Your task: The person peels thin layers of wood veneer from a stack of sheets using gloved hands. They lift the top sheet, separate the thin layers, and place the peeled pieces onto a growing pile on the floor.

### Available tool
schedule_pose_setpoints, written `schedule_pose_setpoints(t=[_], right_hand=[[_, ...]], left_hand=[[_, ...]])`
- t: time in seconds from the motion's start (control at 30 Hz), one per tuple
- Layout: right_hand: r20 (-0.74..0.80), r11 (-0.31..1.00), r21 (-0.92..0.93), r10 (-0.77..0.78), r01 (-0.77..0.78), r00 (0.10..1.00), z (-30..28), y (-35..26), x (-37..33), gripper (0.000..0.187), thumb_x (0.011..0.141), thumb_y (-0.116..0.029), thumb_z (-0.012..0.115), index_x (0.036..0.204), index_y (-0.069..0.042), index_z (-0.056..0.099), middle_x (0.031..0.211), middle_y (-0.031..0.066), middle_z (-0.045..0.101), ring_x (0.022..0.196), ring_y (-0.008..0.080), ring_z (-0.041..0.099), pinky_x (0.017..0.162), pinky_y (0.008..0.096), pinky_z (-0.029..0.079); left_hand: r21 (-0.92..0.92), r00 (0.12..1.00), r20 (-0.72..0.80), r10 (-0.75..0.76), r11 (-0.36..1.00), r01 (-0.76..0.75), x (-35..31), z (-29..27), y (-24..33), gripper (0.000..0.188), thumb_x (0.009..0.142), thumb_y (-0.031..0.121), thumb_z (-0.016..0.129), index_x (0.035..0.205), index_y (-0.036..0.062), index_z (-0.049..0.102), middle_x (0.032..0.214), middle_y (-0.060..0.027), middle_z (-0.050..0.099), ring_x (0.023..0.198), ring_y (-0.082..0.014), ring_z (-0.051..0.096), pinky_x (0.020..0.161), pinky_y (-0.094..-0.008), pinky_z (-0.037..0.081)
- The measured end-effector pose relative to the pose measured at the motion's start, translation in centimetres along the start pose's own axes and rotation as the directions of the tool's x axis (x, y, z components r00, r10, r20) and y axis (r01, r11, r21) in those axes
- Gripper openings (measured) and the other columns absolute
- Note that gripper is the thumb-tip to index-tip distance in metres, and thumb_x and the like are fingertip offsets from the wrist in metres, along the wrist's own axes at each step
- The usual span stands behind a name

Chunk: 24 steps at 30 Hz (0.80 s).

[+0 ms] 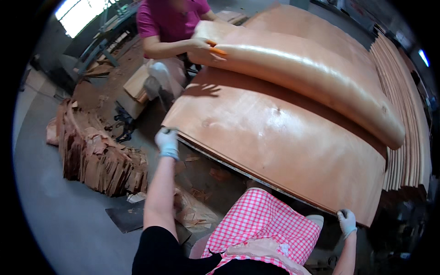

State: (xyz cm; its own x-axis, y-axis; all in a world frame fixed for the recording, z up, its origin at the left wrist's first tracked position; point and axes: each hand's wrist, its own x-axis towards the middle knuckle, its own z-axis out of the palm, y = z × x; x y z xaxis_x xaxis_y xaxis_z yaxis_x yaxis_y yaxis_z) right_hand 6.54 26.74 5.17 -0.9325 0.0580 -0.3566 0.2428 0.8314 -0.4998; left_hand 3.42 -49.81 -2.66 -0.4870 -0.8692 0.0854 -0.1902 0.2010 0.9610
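A wide reddish-brown wood veneer sheet [275, 142] lies over a stack in front of me, its near edge toward my body. My left hand [167, 141], in a white glove, is closed on the sheet's near left corner. At the near right edge, my gloved right hand [347, 221] pinches the rim between thumb and fingers. Above it, a second veneer sheet [311, 73] bends over in a big curl and casts a shadow on the lower one. A co-worker's hand [208, 49] rests by the left end of this curl with an orange-handled object [219, 49].
A person in a magenta shirt [172, 20] stands across at the far left. Tall layered veneer sheets [401, 119] stand along the right side. To the left sits a pile of rough veneer offcuts [101, 151], with scraps and a dark flat board [126, 216] on the floor.
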Motion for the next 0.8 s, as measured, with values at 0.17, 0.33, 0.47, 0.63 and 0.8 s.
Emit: schedule_pose_setpoints(t=[0.17, 0.33, 0.47, 0.63, 0.8], right_hand=[[-0.066, 0.973, -0.226, 0.021, -0.035, 0.998, -0.8, 2.2, 2.1, 0.034, 0.08, -0.028, 0.068, 0.089, 0.004, 0.067, 0.088, 0.0221, 0.068, 0.084, 0.0332, 0.066, 0.076, 0.0398, 0.051], [-0.089, 0.932, -0.334, 0.118, -0.142, 0.989, 0.6, 1.8, 4.9, 0.045, 0.074, -0.042, 0.071, 0.084, 0.002, 0.069, 0.086, 0.0249, 0.067, 0.083, 0.0378, 0.066, 0.074, 0.0445, 0.051], [-0.008, 0.899, -0.363, 0.261, -0.246, 0.965, -0.6, 2.3, 5.1, 0.044, 0.074, -0.043, 0.071, 0.087, -0.001, 0.07, 0.089, 0.0233, 0.068, 0.088, 0.0362, 0.066, 0.08, 0.0438, 0.05], [0.136, 0.94, -0.251, 0.272, -0.233, 0.953, -0.1, 0.9, 5.7, 0.04, 0.077, -0.041, 0.07, 0.093, -0.004, 0.07, 0.098, 0.0196, 0.068, 0.095, 0.0342, 0.065, 0.085, 0.0431, 0.05], [0.113, 0.946, -0.263, 0.222, -0.187, 0.968, 0.1, 1.7, 5.1, 0.042, 0.08, -0.043, 0.065, 0.099, -0.006, 0.07, 0.106, 0.0198, 0.067, 0.1, 0.0354, 0.063, 0.087, 0.0449, 0.05]], left_hand=[[0.451, 0.997, 0.04, -0.064, 0.892, 0.04, 5.3, -0.8, -3.8, 0.022, 0.077, 0.017, 0.078, 0.087, -0.0006, 0.07, 0.077, -0.0036, 0.068, 0.067, -0.0132, 0.058, 0.064, -0.0318, 0.05], [0.525, 0.982, 0.184, -0.033, 0.848, -0.07, 6.1, -1.5, -2.5, 0.02, 0.083, 0.017, 0.07, 0.092, -0.0002, 0.067, 0.083, -0.0062, 0.067, 0.066, -0.0138, 0.055, 0.064, -0.0322, 0.048], [0.786, 1.0, 0.0, 0.019, 0.618, -0.012, -0.5, 4.6, 3.4, 0.053, 0.082, 0.033, 0.071, 0.121, 0.0006, 0.059, 0.11, -0.0207, 0.066, 0.099, -0.0331, 0.063, 0.088, -0.0414, 0.049], [0.452, 0.768, 0.605, 0.21, 0.703, -0.549, -20.0, 15.0, 6.5, 0.078, 0.083, 0.031, 0.065, 0.14, -0.0107, 0.032, 0.146, -0.0292, 0.033, 0.138, -0.0408, 0.029, 0.116, -0.0442, 0.02], [0.155, 0.283, 0.929, 0.238, 0.445, -0.882, -39.0, 22.5, 13.0, 0.102, 0.072, 0.046, 0.072, 0.145, -0.0075, 0.023, 0.152, -0.028, 0.021, 0.142, -0.0399, 0.017, 0.117, -0.0489, 0.011]])
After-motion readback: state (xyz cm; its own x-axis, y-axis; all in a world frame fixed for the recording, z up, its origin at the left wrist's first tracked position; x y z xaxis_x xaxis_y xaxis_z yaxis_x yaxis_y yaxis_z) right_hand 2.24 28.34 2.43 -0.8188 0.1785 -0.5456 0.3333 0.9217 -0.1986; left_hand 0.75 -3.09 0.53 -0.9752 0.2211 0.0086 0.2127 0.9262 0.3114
